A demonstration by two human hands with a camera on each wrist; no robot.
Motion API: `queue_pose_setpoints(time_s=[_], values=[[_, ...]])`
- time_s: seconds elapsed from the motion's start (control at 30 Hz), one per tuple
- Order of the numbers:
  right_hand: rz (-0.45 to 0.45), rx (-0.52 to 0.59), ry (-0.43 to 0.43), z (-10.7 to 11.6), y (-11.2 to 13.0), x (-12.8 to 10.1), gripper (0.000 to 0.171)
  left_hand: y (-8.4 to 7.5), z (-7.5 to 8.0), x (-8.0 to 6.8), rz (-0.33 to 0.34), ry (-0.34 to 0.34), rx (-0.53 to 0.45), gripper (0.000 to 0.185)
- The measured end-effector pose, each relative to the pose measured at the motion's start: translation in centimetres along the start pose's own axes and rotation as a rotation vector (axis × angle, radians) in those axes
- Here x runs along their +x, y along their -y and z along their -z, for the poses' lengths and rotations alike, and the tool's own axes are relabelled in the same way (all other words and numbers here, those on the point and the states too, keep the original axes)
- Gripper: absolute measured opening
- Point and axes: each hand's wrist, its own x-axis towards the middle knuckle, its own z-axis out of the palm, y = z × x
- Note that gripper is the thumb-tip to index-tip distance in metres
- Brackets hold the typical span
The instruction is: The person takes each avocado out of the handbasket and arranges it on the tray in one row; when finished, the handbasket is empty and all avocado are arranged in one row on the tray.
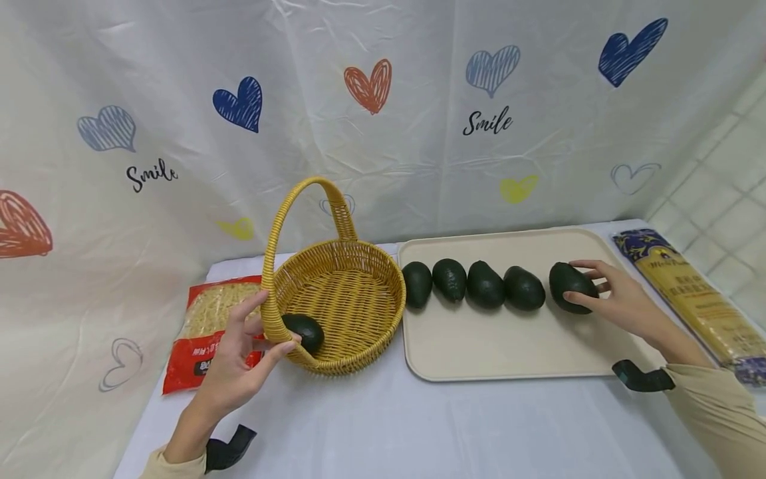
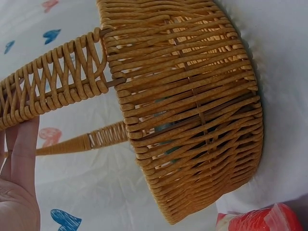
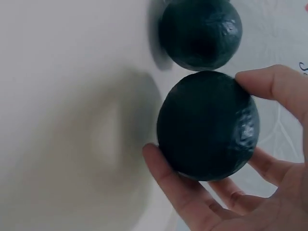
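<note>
The left hand [image 1: 234,362] grips the near side of the yellow wicker basket's handle [image 1: 272,279], with fingers behind the handle [image 2: 45,79] in the left wrist view. One dark green avocado [image 1: 305,332] lies inside the basket [image 1: 383,332], by that hand. At the tray's right part, the right hand [image 1: 619,299] holds another avocado [image 1: 572,287] between thumb and fingers. In the right wrist view this avocado [image 3: 207,126] appears just off the tray surface, its shadow beside it. Several avocados [image 1: 485,285] stand in a row along the left half of the beige tray [image 1: 509,352].
A red bag of pasta [image 1: 206,332] lies left of the basket, partly behind the left hand. To the right of the tray is a long yellow pasta packet [image 1: 694,286]. Behind the table hangs a white cloth [image 1: 419,166] printed with hearts.
</note>
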Motion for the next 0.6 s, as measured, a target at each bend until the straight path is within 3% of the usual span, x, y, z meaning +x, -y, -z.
queue_pose_setpoints(time_s=[0.1,0.37,0.6], values=[[0.014,-0.004,0.004,-0.26,-0.09,0.18,0.063,-0.05,0.01,-0.07,0.005,0.003,0.002,0.101],[-0.095,-0.016,0.103,0.02,0.52,0.29,0.068,-0.01,0.08,-0.09,-0.003,0.009,-0.013,0.102],[-0.107,-0.012,0.159,0.16,0.49,0.36,0.066,0.11,0.01,-0.07,-0.002,0.004,0.001,0.102]])
